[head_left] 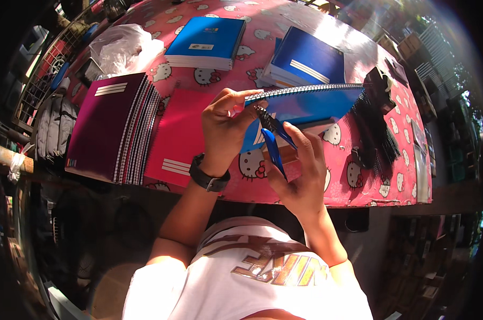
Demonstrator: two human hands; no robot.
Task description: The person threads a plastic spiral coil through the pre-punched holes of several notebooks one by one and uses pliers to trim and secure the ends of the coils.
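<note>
My left hand [224, 124], with a black watch on its wrist, pinches the left end of a light-blue spiral notebook [327, 104], its coil edge facing up. Blue-handled pliers [274, 140] are gripped in my right hand [304, 178], its thumb and fingers on the two handles. The dark plier jaws reach up to the coil's end beside my left fingertips. Whether the jaws bite on the wire is hidden by my fingers. A pink notebook [175, 133] lies flat under and left of my left hand.
A stack of purple spiral notebooks [104, 128] stands left. Farther back are a blue notebook stack [201, 40], a dark-blue stack [312, 56] and a clear plastic bag [125, 50]. Black mesh-like material [377, 128] lies right on the pink patterned tablecloth [353, 186].
</note>
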